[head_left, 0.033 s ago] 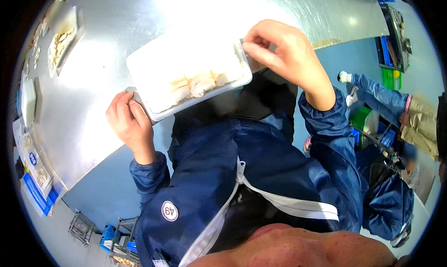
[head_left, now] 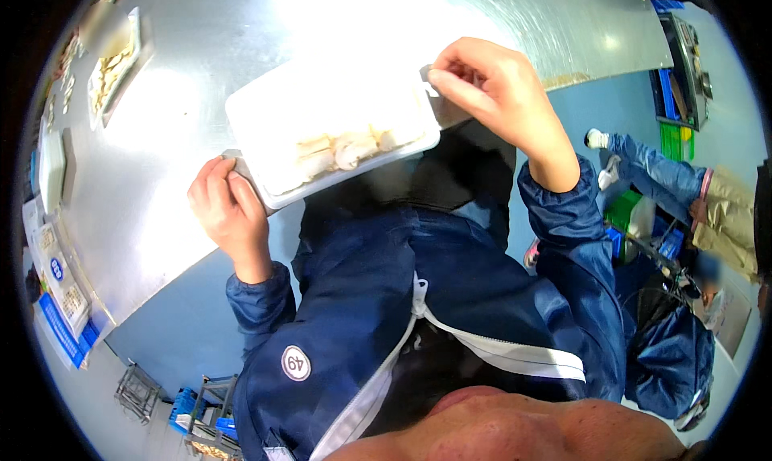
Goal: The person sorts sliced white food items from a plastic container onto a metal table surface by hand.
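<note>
A white rectangular tray [head_left: 261,117] lies tilted across the near edge of the metal table, washed out by glare. Pale, chunky food pieces [head_left: 354,148] sit along its near side; the rest of its contents is lost in the brightness. At the tray's left end, my left hand [head_left: 229,216] has its fingers curled together by a thin greyish edge. My right hand [head_left: 500,99] pinches thumb to forefinger just off the right end, beside a small whitish bit [head_left: 430,89]. What either hand grips is too small to make out.
On the shiny metal table [head_left: 173,180], another white tray with pale strips [head_left: 112,71] stands at the far left. White packages [head_left: 60,268] line the left edge. Crates and racks [head_left: 205,417] stand on the floor at lower left. Another person's legs [head_left: 655,168] show at right.
The tray, table things and my left hand sit slightly further right in view. My right fingertips have drawn a little away from the tray's end, where a whitish bit now shows.
</note>
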`<state>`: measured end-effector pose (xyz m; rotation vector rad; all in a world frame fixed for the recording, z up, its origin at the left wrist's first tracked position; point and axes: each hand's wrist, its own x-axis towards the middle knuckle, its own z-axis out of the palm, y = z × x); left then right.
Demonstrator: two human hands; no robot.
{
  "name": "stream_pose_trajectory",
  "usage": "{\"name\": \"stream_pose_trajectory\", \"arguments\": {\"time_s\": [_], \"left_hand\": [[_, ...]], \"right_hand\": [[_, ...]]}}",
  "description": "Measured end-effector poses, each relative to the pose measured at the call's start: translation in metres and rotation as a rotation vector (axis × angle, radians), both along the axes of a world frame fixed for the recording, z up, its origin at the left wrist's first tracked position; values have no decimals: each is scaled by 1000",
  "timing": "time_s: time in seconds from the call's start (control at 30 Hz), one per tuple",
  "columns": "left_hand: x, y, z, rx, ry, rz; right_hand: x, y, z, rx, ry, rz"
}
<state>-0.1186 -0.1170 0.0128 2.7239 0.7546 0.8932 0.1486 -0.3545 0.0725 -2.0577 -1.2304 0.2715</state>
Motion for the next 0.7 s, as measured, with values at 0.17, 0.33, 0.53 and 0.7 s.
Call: {"name": "stream_pose_trajectory", "arguments": {"time_s": [0.17, 0.33, 0.53, 0.7], "left_hand": [[-1, 0, 4, -19, -45, -21], [-9, -3, 0, -124, -123, -4], [3, -21, -4, -555, -219, -59], [10, -15, -1, -1005, -355, -99]], "right_hand": [[-3, -3, -6, -67, 512, -206], [-7, -2, -17, -119, 798, -161], [-18, 1, -21, -74, 885, -178], [-22, -7, -26, 11, 954, -206]]}}
